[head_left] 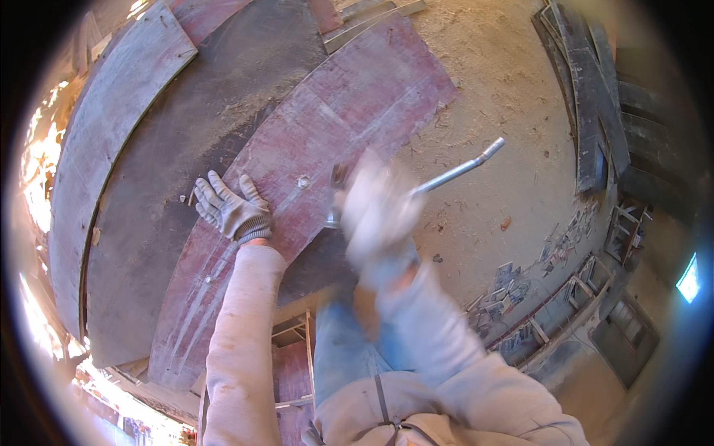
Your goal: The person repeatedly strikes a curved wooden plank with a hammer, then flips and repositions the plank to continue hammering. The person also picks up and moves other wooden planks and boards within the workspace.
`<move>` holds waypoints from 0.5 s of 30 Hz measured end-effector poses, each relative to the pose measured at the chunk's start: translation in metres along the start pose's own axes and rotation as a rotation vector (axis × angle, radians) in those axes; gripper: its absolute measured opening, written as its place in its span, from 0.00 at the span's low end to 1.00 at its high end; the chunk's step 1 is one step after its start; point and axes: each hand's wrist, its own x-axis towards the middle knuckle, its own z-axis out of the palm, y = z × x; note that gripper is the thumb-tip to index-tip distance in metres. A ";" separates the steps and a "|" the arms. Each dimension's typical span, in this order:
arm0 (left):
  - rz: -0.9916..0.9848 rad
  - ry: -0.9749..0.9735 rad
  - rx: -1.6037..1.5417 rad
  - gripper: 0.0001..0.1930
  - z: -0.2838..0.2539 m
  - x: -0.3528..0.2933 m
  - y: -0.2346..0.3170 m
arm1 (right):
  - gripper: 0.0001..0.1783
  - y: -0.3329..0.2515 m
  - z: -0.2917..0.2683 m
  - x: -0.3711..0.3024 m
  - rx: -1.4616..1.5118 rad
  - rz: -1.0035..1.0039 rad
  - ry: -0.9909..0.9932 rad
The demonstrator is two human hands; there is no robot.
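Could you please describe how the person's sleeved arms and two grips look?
The left grip wears a pale grey knitted glove with a ribbed, darker cuff. The right grip wears a pale glove, but blur hides its details. Both sleeves are long and pale beige; the left has brownish stains.

From my head, the left of two side-by-side fisheye cameras looks steeply down over my lap (383,401), with my left hand (234,212) and right hand (381,212) near mid-view and the floor (513,208) farther below.
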 end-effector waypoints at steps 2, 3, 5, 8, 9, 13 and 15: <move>0.025 -0.037 0.036 0.37 -0.005 0.000 0.003 | 0.23 -0.015 -0.005 -0.051 -0.067 -0.121 -0.025; 0.044 -0.045 0.058 0.37 -0.008 0.001 0.005 | 0.25 -0.017 -0.009 -0.062 -0.188 -0.081 0.018; 0.025 -0.066 0.043 0.37 -0.011 0.004 0.010 | 0.27 -0.012 -0.023 -0.063 -0.286 0.054 0.029; -0.021 0.043 0.037 0.37 -0.004 0.008 0.016 | 0.22 0.006 -0.040 -0.031 -0.284 -0.151 -0.163; -0.023 0.036 0.026 0.37 -0.002 0.008 0.014 | 0.22 0.010 -0.044 -0.029 -0.213 -0.100 -0.174; 0.025 0.031 0.058 0.37 0.006 0.002 0.008 | 0.19 0.005 -0.046 -0.102 -0.194 -0.029 -0.077; 0.015 0.072 0.054 0.38 0.003 0.001 0.005 | 0.18 0.005 -0.057 -0.158 -0.240 -0.005 -0.032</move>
